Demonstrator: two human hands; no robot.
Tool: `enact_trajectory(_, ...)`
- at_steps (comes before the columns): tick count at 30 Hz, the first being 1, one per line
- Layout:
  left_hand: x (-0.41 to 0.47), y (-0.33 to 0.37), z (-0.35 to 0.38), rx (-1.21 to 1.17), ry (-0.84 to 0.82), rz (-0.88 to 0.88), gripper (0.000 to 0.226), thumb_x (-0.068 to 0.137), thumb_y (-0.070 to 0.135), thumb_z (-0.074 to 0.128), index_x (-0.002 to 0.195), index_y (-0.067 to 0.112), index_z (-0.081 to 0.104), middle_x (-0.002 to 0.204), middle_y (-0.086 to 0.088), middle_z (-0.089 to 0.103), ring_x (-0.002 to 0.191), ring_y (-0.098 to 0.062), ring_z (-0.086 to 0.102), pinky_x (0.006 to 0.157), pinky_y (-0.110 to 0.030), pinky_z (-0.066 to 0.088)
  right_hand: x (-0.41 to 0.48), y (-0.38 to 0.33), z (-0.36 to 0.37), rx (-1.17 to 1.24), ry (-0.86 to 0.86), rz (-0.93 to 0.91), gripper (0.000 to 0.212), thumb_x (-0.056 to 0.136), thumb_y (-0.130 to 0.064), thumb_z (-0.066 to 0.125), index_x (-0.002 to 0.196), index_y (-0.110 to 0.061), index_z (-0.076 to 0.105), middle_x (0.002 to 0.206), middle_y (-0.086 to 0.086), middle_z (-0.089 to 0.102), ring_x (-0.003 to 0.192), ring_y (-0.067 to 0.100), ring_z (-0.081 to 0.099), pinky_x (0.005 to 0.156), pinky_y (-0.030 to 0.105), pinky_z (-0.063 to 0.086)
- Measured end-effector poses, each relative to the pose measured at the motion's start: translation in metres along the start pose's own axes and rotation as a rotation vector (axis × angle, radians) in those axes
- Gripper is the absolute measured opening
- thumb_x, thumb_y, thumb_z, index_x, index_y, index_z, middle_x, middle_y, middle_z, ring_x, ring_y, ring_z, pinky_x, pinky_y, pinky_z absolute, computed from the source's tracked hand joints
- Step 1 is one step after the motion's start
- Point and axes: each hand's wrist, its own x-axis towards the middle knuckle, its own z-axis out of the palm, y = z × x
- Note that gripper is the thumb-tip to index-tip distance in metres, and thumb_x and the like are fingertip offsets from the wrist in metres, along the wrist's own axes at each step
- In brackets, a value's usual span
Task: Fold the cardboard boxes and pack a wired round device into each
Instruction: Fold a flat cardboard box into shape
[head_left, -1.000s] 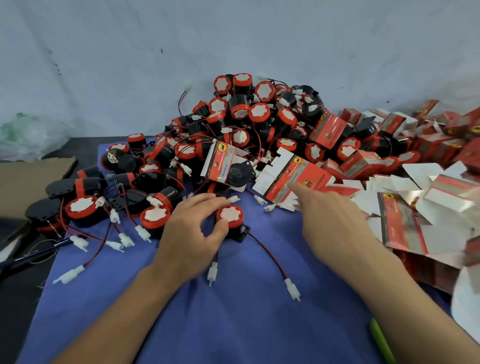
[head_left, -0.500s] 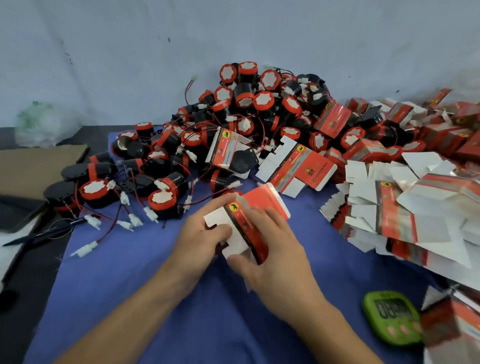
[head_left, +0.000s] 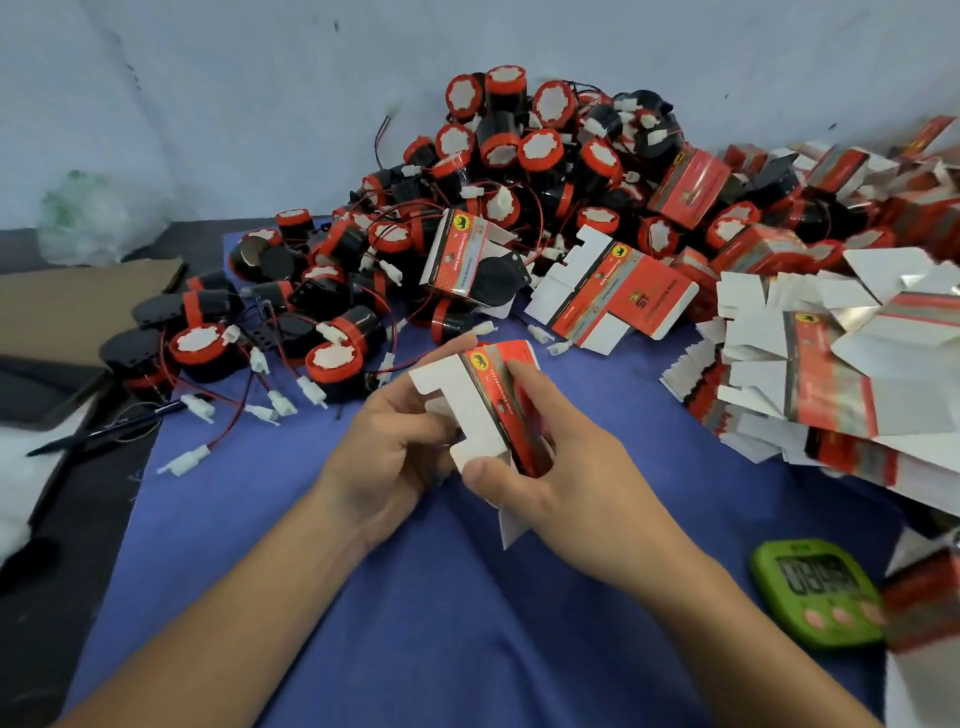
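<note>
A small red, black and white cardboard box (head_left: 483, 405), still partly flat with white flaps sticking out, is held above the blue cloth (head_left: 415, 597) by both hands. My left hand (head_left: 395, 457) grips its left side and flaps. My right hand (head_left: 561, 467) pinches it from the right, thumb on the lower white flap and fingers across the red face. A big pile of round black-and-red wired devices (head_left: 498, 171) lies behind, with white connectors trailing on red and black leads. Whether a device is inside the held box is hidden.
Flat unfolded boxes (head_left: 831, 374) are stacked at the right, and one more flat box (head_left: 613, 296) lies just beyond my hands. A green digital timer (head_left: 815, 592) sits at lower right. Brown cardboard (head_left: 88, 296) and a black pen (head_left: 104, 431) lie at left.
My left hand let go of a round device on the cloth and my right hand brought a flat box in. Now both hands hold that box, raised and turned more upright.
</note>
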Motion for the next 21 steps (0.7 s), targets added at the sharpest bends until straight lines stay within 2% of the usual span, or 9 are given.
enact_trajectory(3,-0.002,-0.005,0.009,0.144,0.118,0.114,0.061,0.076,-0.003,0.059,0.121,0.034,0.076,0.115,-0.015,0.075,0.104,-0.038,0.069,0.092,-0.065,0.049,-0.001,-0.006,-0.002,0.028,0.008,-0.001,0.068,0.072,-0.068,0.068,0.117,-0.087,0.021,0.108,-0.059,0.046,0.102,-0.031,0.046,0.071,-0.009,0.035)
enact_trajectory(6,-0.004,-0.006,0.017,0.276,0.183,0.248,0.049,0.081,0.006,0.067,0.117,0.038,0.078,0.118,0.0,0.078,0.111,-0.021,0.073,0.087,-0.037,0.061,-0.001,-0.006,0.0,-0.061,0.06,-0.101,0.067,0.08,-0.057,0.069,0.13,-0.075,0.029,0.112,-0.041,0.058,0.1,-0.014,0.059,0.075,-0.001,0.043)
enact_trajectory(8,-0.006,-0.006,0.021,0.461,0.158,0.293,0.056,0.083,0.006,0.067,0.129,0.037,0.071,0.125,0.014,0.074,0.117,-0.009,0.069,0.092,-0.025,0.058,-0.002,-0.005,0.003,-0.075,0.106,-0.136,0.065,0.088,-0.045,0.064,0.136,-0.072,0.03,0.109,-0.038,0.062,0.092,-0.008,0.066,0.073,0.011,0.054)
enact_trajectory(12,-0.004,-0.003,0.016,0.559,0.088,0.213,0.077,0.072,0.0,0.055,0.139,0.037,0.063,0.122,0.012,0.073,0.11,-0.005,0.064,0.084,-0.016,0.05,0.0,0.003,-0.008,0.13,0.325,-0.041,0.055,0.083,-0.024,0.053,0.116,-0.068,0.054,0.101,-0.043,0.066,0.085,-0.011,0.068,0.064,0.01,0.052)
enact_trajectory(15,-0.003,-0.004,0.014,0.496,0.05,0.175,0.071,0.068,0.0,0.054,0.124,0.038,0.075,0.137,0.017,0.067,0.127,-0.003,0.061,0.094,-0.023,0.053,0.01,0.015,-0.025,0.307,0.47,0.119,0.041,0.076,-0.024,0.056,0.107,-0.048,0.069,0.091,-0.024,0.076,0.083,0.004,0.072,0.071,0.032,0.058)
enact_trajectory(16,-0.003,-0.006,0.015,0.468,0.037,0.161,0.068,0.069,0.002,0.055,0.121,0.039,0.077,0.135,0.018,0.068,0.13,-0.011,0.032,0.086,-0.024,0.054,0.011,0.018,-0.028,0.329,0.471,0.15,0.037,0.077,-0.025,0.057,0.106,-0.043,0.071,0.085,-0.02,0.076,0.076,0.008,0.071,0.069,0.036,0.058)
enact_trajectory(17,-0.004,-0.007,0.016,0.459,0.016,0.16,0.065,0.07,0.004,0.057,0.121,0.041,0.076,0.131,0.019,0.07,0.083,-0.004,0.052,0.082,-0.018,0.052,0.011,0.019,-0.028,0.334,0.468,0.166,0.033,0.078,-0.026,0.057,0.105,-0.04,0.072,0.074,-0.02,0.072,0.063,0.009,0.064,0.061,0.031,0.055)
enact_trajectory(18,-0.004,-0.008,0.016,0.466,-0.009,0.169,0.062,0.072,0.009,0.06,0.124,0.039,0.074,0.13,0.019,0.07,0.114,-0.002,0.065,0.084,-0.013,0.049,0.01,0.02,-0.026,0.321,0.472,0.169,0.03,0.08,-0.026,0.056,0.102,-0.039,0.073,0.062,-0.02,0.064,0.051,0.007,0.052,0.052,0.022,0.046)
enact_trajectory(21,-0.008,-0.008,0.011,0.569,-0.112,0.173,0.066,0.077,0.033,0.07,0.142,0.032,0.057,0.144,0.016,0.059,0.141,-0.006,0.049,0.11,-0.023,0.041,0.011,0.02,-0.022,0.241,0.475,0.159,0.027,0.083,-0.027,0.053,0.093,-0.04,0.074,0.052,-0.016,0.053,0.046,0.002,0.04,0.044,0.009,0.031)
